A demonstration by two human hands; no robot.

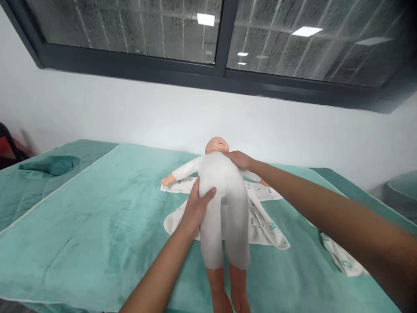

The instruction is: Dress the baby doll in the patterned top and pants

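A baby doll (223,174) with a white cloth body and bare plastic head, hands and lower legs lies face up, feet towards me. Under it a white baby garment (269,228) with a small green print is spread out, its sleeves out to both sides. My left hand (197,206) grips the doll's hip and upper thigh, thumb on top. At the doll's shoulder, close to the neck, my right hand (239,159) holds on, its fingertips partly hidden by the chin. The doll's arms reach outward over the sleeves.
A green padded cover (97,226) lies over the bed. Another printed cloth (345,258) lies at the right, partly behind my right forearm. A dark green bundle (50,165) rests at the far left. Behind stands a white wall (146,113) below a dark-framed window (224,74).
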